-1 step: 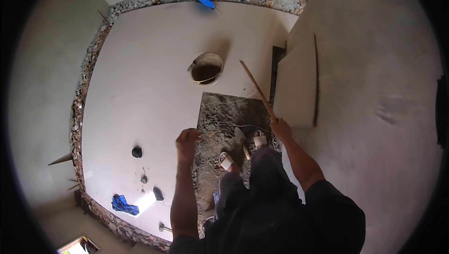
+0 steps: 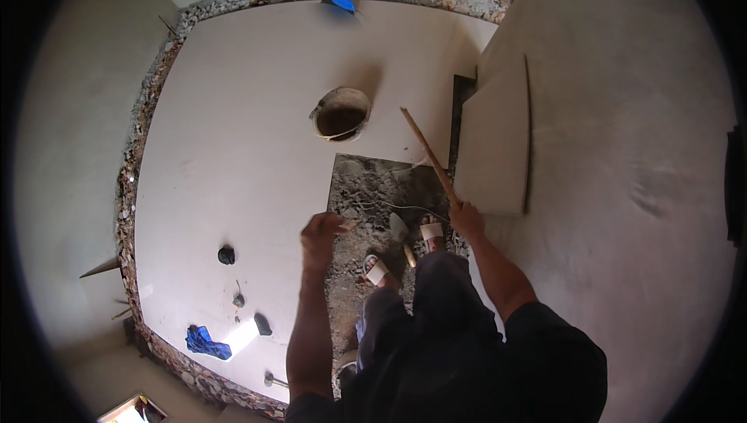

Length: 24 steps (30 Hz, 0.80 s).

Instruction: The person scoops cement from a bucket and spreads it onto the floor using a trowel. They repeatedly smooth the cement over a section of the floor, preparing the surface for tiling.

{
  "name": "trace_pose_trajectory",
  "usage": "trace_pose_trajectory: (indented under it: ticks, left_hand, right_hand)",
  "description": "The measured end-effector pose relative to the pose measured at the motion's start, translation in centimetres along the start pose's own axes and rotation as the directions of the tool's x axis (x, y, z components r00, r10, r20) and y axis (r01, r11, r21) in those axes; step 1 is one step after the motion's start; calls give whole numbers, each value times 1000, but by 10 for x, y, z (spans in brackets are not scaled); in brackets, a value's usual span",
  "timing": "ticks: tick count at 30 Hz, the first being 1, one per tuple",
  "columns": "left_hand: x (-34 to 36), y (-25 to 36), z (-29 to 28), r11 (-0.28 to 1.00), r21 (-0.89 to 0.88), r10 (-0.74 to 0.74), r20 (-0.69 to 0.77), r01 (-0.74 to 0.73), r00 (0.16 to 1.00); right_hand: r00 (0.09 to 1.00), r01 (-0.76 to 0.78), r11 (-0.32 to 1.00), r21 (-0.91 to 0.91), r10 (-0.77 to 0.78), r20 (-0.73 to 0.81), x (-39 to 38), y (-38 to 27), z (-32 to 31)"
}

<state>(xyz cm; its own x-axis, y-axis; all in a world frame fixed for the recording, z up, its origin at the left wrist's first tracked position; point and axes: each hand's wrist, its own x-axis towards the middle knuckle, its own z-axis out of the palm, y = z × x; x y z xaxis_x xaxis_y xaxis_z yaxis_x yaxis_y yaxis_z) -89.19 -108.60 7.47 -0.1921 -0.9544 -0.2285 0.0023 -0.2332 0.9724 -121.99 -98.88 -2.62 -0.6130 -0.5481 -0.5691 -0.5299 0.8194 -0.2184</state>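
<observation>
My right hand (image 2: 467, 221) is closed around the lower end of a long wooden stick (image 2: 428, 152), which slants up and away to the left over the bare patch of rough grey mortar (image 2: 366, 178). My left hand (image 2: 320, 238) hovers at the left border of that patch, fingers curled together; whether something small is pinched in them I cannot make out. Between my sandalled feet and the patch lies a trowel (image 2: 398, 227), its wooden handle (image 2: 409, 255) toward me. A thin pale cord (image 2: 405, 207) runs across the mortar between my hands.
Beyond the patch a dirty bucket (image 2: 342, 115) stands on pale floor slabs (image 2: 233, 127). A large tile (image 2: 494, 150) leans by the right wall. Left lie a black object (image 2: 226, 255), blue crumpled plastic (image 2: 207, 341) and a hammer-like tool (image 2: 274, 380). A blue dustpan-like item (image 2: 339, 1) is far off.
My left hand has shifted slightly to the right, over the patch's edge. The far tip of the stick has dropped a little toward me.
</observation>
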Motion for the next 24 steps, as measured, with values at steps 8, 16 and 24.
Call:
trace_pose_trajectory:
  ticks: [8,16,24]
  left_hand:
    - [9,-126,126,808,497,-423,111,318,899]
    - [185,-216,200,613,692,-597,91,380,797]
    - [481,-60,272,653,649,365,182,-390,913]
  right_hand:
    - [996,-58,998,1,58,69,167,36,134]
    - [970,158,987,-5,-157,-185,439,-99,61]
    - [581,694,715,87,-485,-654,544,-140,-82]
